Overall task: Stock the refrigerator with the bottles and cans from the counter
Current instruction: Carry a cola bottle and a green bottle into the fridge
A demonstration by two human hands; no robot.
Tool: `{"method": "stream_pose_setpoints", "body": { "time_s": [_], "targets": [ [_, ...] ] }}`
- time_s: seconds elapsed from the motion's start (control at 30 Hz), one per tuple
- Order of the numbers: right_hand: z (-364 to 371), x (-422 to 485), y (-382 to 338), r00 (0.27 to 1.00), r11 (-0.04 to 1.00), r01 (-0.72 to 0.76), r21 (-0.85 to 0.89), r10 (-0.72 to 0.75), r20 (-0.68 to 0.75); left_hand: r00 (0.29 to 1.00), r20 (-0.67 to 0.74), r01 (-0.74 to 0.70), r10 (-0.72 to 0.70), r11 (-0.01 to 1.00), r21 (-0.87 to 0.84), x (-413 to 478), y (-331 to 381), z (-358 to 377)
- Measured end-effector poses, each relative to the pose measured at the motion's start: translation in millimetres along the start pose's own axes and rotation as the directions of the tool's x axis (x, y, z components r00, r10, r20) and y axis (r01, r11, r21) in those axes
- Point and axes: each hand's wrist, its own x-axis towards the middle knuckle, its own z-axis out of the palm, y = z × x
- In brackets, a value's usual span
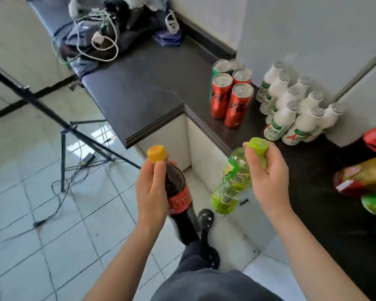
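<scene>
My left hand [151, 187] grips the neck of a dark cola bottle [179, 198] with a yellow cap and red label, held over the tiled floor. My right hand [267, 177] holds a green drink bottle [232, 187] by its green cap and neck, tilted, just off the counter's front edge. On the dark counter [150, 83] stand several red and green cans [232, 94] and, to their right, several small white bottles [295, 107] with foil tops. No refrigerator is in view.
Snack bags [365, 177] lie at the counter's right edge. A heap of cables and dark bags [96, 38] sits on the far counter. A black tripod [63, 127] and loose cords stand on the tiled floor at left. My foot is below the bottles.
</scene>
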Motion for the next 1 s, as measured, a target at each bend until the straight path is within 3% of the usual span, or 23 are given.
{"method": "stream_pose_setpoints", "body": {
  "time_s": [0.3,0.6,0.73,1.0],
  "targets": [
    [117.9,-56.0,-25.2,0.913,0.995,-0.035,0.098,-0.008,0.408,0.906,-0.394,0.157,-0.156,0.987,-0.03,-59.7,-31.6,-134.1],
    [241.2,-133.0,-88.2,0.731,0.991,0.068,0.116,-0.128,0.67,0.781,-0.61,0.098,-0.133,0.991,-0.091,-96.9,-48.3,-266.7],
    [315.3,-195.9,-124.7,0.64,0.986,0.109,0.125,-0.165,0.75,0.69,-0.71,0.079,-0.138,0.99,-0.116,-132.1,-57.2,-359.7],
    [468.0,-346.3,-187.3,0.418,0.975,0.098,0.2,-0.223,0.88,0.408,-0.908,0.08,-0.09,0.995,-0.063,-217.3,-80.4,-563.1]
  ]
}}
